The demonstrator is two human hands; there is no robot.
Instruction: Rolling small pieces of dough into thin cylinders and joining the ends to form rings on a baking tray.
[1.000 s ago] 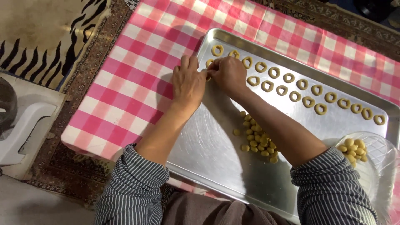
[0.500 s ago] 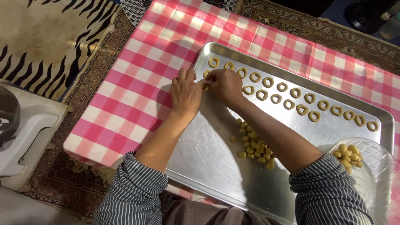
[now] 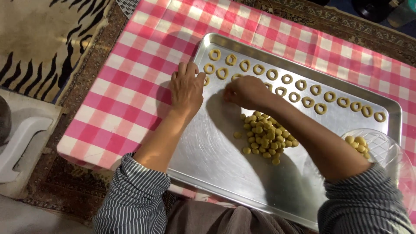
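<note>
A large metal baking tray (image 3: 216, 151) lies on a pink and white checked cloth (image 3: 125, 91). Two rows of small dough rings (image 3: 299, 84) run along its far side. A heap of little dough balls (image 3: 265, 139) sits in the tray's middle. My left hand (image 3: 186, 89) rests flat on the tray's left rim, fingers spread, holding nothing. My right hand (image 3: 245, 92) hovers over the tray beside the left end of the ring rows, fingers curled together; whether a piece of dough is between them is hidden.
A clear glass bowl (image 3: 381, 149) with a few dough balls stands at the tray's right end. A zebra-patterned rug (image 3: 39, 47) and a patterned carpet (image 3: 56, 182) surround the cloth. A white object (image 3: 19, 143) lies at the left.
Both hands have drawn back toward me from the far left corner of the tray. The right hand now sits lower, nearer the heap of dough balls.
</note>
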